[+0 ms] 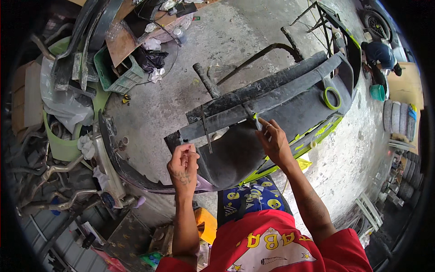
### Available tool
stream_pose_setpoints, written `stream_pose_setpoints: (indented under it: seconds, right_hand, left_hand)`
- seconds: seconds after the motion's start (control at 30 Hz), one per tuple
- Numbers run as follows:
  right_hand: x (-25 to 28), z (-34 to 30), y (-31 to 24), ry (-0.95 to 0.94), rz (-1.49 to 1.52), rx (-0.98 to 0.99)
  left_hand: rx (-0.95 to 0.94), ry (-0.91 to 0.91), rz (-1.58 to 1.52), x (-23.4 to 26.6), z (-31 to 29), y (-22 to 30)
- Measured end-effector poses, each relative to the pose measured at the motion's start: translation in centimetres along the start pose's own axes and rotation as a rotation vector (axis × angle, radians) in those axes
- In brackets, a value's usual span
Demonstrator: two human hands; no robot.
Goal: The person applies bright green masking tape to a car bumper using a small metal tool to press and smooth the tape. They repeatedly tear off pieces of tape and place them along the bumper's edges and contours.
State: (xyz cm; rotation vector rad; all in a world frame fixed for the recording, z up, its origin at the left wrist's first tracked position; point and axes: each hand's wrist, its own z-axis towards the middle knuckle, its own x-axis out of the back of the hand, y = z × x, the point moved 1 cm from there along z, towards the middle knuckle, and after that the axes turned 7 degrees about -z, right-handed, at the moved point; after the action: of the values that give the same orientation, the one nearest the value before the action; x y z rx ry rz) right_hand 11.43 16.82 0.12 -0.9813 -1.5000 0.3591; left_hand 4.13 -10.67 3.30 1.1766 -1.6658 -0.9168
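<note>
In front of me a dark grey car bumper (235, 156) lies across a black padded stand (272, 81), with yellow-green masking tape (302, 140) along its near edge. My left hand (183, 165) is raised over the bumper's left end, fingers curled in; whether anything small is in them I cannot see. Over the middle of the bumper, my right hand (275, 143) pinches at a bracket-like spot beside a bit of yellow-green tape (255, 116). What sits between its fingertips is too small to name. A roll of green tape (332, 98) rests on the bumper's right part.
At the left are a green crate (120, 77), metal exhaust pipes (59, 168) and other car parts. Another person (379, 55) crouches at the far right near a teal bucket (377, 92) and stacked tyres (398, 118). A black metal frame (324, 22) stands behind the bumper.
</note>
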Motion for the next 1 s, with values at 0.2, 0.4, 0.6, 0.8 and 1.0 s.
stream_pose_setpoints:
  seconds: [0.2,0.4,0.6,0.8,1.0]
  right_hand:
    - [-0.8,0.3,-0.4,0.023,-0.036,-0.008]
    - [-1.0,0.7,-1.3,0.024,-0.085,-0.019]
    - [-1.3,1.0,-1.5,0.027,-0.108,-0.016]
    - [-1.4,1.0,-1.4,0.030,-0.120,-0.013]
    - [-0.9,0.4,-1.5,0.045,-0.119,-0.032]
  left_hand:
    - [-0.022,-0.028,-0.073,-0.7,0.4,-2.0]
    - [-0.002,-0.080,-0.124,-0.5,0.7,-2.0]
    - [0.007,-0.082,-0.207,-0.7,1.1,-3.0]
    - [0.037,-0.095,-0.182,-0.3,1.7,-3.0]
    - [0.181,-0.143,-0.003,-0.1,1.8,-2.3]
